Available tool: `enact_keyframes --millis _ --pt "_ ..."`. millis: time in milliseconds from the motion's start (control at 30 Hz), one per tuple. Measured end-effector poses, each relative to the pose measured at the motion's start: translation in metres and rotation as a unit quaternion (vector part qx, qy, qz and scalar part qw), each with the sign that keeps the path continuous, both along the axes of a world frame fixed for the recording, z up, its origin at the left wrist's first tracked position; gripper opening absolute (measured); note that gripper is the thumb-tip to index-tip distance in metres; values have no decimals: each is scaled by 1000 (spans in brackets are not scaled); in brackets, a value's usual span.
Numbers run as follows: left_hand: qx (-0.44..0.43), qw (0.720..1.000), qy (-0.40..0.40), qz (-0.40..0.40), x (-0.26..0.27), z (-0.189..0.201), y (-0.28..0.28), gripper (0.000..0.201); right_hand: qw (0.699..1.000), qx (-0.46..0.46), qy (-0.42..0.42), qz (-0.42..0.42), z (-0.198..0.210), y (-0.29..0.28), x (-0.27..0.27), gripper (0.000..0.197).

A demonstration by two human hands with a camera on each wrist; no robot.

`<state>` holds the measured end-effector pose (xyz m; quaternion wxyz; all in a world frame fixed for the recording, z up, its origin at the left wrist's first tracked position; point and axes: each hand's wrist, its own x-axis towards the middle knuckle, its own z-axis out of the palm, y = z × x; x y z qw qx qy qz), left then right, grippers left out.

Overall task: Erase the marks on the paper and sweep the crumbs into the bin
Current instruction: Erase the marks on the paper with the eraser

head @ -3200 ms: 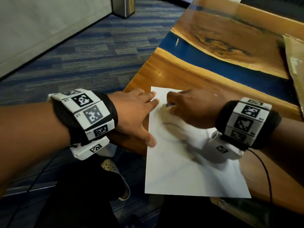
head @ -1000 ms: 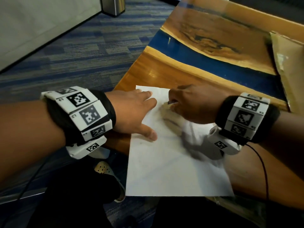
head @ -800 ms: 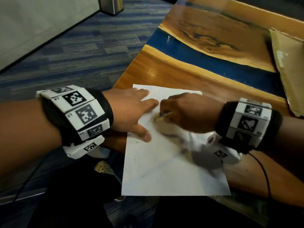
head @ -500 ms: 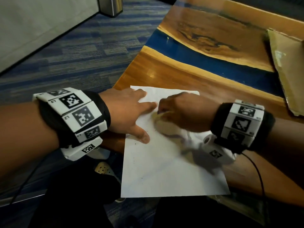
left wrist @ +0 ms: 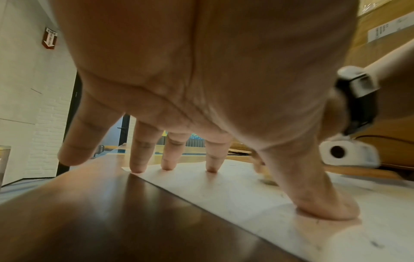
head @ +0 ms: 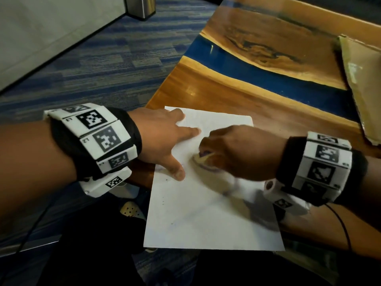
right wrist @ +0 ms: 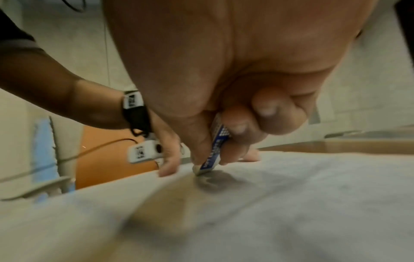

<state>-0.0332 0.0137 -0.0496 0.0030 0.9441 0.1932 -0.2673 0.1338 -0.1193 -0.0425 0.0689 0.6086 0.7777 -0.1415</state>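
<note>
A white sheet of paper [head: 206, 213] lies at the near left corner of the wooden table [head: 257, 104], its near edge hanging over the table's edge. My left hand [head: 165, 139] presses flat on the sheet's upper left part, fingers spread and straight [left wrist: 210, 159]. My right hand [head: 233, 149] pinches a small eraser [right wrist: 212, 152] with a blue sleeve between thumb and fingers. The eraser's white tip touches the paper just right of my left thumb. Faint marks and a few dark crumbs [head: 165, 200] dot the sheet.
A flattened cardboard piece [head: 362, 85] lies at the table's far right. A metal bin [head: 142, 6] stands on the blue carpet far off at the upper left. A blue resin band [head: 268, 77] crosses the tabletop beyond the paper.
My right hand has rubbed the eraser back and forth over the sheet's upper part, and it now sits nearer my left thumb. My left hand has stayed pressed on the paper.
</note>
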Motion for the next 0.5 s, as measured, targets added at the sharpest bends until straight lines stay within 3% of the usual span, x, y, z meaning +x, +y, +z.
enact_keyframes --millis 67,133,200,300,367,500 --pt "2 1000 6 -4 1 1 1 118 1000 -24 6 1 0 4 4 25" --pt "5 1000 9 -5 2 2 2 118 996 -4 -32 -79 5 18 26 26" --pt "4 1000 11 -5 1 1 2 118 992 28 -63 -102 4 20 37 27" --pt "-2 1000 9 -1 0 0 2 118 1000 -3 -7 4 0 6 4 28" --pt "-2 1000 10 -3 1 0 1 119 999 -37 -4 26 1 4 1 28" --pt "2 1000 18 -6 3 2 0 118 995 9 -67 -76 8 16 33 29"
